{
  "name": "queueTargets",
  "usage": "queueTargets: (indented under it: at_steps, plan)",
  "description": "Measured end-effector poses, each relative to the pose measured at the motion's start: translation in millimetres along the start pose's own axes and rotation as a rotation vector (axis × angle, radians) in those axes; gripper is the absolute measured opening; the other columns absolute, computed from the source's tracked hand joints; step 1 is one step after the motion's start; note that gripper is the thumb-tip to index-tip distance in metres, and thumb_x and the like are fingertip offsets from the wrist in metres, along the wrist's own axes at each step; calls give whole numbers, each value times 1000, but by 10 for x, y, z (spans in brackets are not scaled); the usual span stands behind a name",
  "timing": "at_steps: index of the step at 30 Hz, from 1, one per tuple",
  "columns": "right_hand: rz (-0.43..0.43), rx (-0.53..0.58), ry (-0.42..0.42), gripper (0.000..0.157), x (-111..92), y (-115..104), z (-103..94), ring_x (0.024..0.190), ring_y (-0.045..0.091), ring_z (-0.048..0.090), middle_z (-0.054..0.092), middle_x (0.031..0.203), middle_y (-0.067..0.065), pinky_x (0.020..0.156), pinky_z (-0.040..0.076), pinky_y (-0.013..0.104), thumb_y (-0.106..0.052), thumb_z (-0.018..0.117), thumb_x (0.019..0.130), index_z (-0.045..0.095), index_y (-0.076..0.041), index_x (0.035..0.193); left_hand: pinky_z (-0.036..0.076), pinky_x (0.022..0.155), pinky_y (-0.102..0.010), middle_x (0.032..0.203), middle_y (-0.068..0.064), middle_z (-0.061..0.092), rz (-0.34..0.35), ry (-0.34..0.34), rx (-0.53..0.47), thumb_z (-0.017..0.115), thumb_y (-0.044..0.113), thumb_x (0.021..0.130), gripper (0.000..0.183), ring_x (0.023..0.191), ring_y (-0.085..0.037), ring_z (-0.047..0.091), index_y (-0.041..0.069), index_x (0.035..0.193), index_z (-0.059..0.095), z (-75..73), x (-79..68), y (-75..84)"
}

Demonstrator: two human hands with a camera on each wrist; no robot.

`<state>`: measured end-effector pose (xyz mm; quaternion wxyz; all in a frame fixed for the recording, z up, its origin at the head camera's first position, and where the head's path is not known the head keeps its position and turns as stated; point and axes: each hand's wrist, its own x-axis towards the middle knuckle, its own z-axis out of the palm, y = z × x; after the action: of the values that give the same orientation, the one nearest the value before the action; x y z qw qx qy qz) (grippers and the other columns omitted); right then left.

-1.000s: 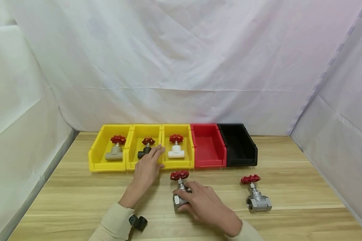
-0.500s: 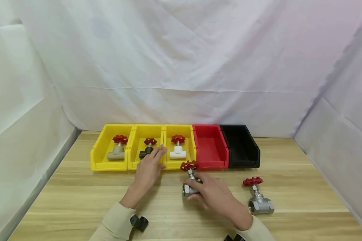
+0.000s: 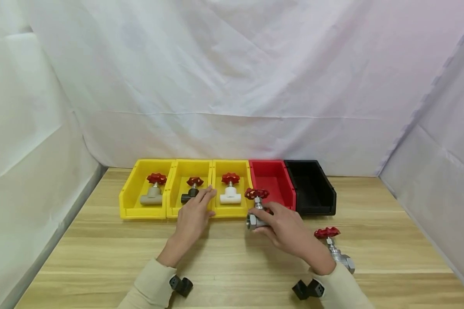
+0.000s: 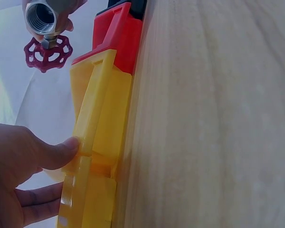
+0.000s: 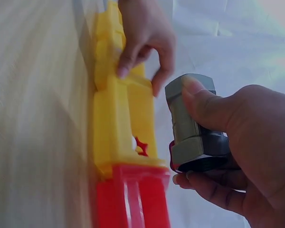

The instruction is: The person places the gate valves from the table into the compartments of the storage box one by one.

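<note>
My right hand point(image 3: 288, 229) grips a metal gate valve point(image 3: 254, 222) by its body, raised off the table before the red bin point(image 3: 272, 211). Its red handwheel point(image 3: 257, 194) points up, overlapping the red bin's front. In the right wrist view, the thumb lies along the valve's grey body point(image 5: 185, 121). My left hand point(image 3: 192, 219) pinches the front edge where the middle yellow bin point(image 3: 178, 212) and the right yellow bin point(image 3: 232, 211) meet. Its thumb presses the outside in the left wrist view, with fingers behind the rim.
The yellow bins hold a beige valve point(image 3: 151, 196), a black valve point(image 3: 188, 197) and a white valve point(image 3: 230, 197), all with red handwheels. A black bin point(image 3: 315, 210) ends the row. Another metal valve point(image 3: 346, 261) stands at right on the table, partly behind my right forearm.
My right hand has lifted the metal gate valve from the table and carried it right and forward to the red bin. The left hand has stayed at the yellow bins.
</note>
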<state>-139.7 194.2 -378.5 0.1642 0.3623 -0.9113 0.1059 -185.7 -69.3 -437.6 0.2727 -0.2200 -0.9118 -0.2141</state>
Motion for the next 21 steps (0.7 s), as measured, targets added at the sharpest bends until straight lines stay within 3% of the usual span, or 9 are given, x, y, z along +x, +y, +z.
queueTargets:
  at_steps: [9, 21]
  plan:
    - [14, -39, 7, 45, 42, 164, -43, 70, 11, 48, 59, 103, 4, 55, 44, 22, -38, 74, 82, 63, -27, 124, 34, 42, -20, 132, -5, 56, -23, -19, -13, 85, 12, 72, 58, 61, -18, 52, 9, 125, 62, -20, -14, 17]
    - [128, -82, -7, 47, 83, 365, -55, 81, 18, 54, 59, 106, 7, 66, 53, 32, -34, 74, 82, 61, -26, 127, 33, 42, -19, 131, -5, 57, -2, 4, 2, 85, 13, 71, 58, 62, -19, 53, 9, 125, 62, 0, -10, 6]
